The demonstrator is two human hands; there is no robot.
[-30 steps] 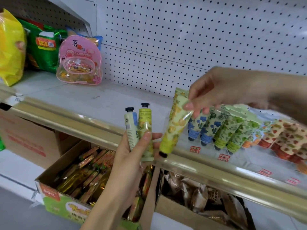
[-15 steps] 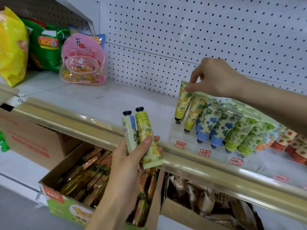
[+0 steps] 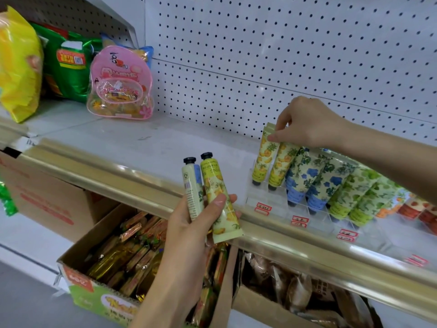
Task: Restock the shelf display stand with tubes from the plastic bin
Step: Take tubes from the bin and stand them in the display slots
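Note:
My left hand (image 3: 196, 223) grips two tubes upright in front of the shelf edge: a yellow pineapple tube (image 3: 220, 200) and a pale tube with blue print (image 3: 192, 185), black caps up. My right hand (image 3: 305, 125) pinches the flat top of a yellow pineapple tube (image 3: 263, 157) standing cap-down in the leftmost slot of the clear display stand (image 3: 264, 200). A second pineapple tube (image 3: 280, 166) stands beside it. Blue-flower tubes (image 3: 314, 183), green-leaf tubes (image 3: 359, 195) and red-patterned tubes (image 3: 421, 210) fill the stand to the right. No plastic bin is in view.
The white shelf (image 3: 132, 138) has a gold front rail (image 3: 146, 178) and a pegboard back (image 3: 283, 55). Snack bags (image 3: 21, 65) and a pink pouch (image 3: 120, 86) sit at its left end. Open cardboard boxes of packets (image 3: 123, 254) stand below the shelf.
My right hand carried the pineapple tube from in front of the stand up and back, and set it cap-down into the leftmost slot. My left hand kept its two tubes, barely shifting.

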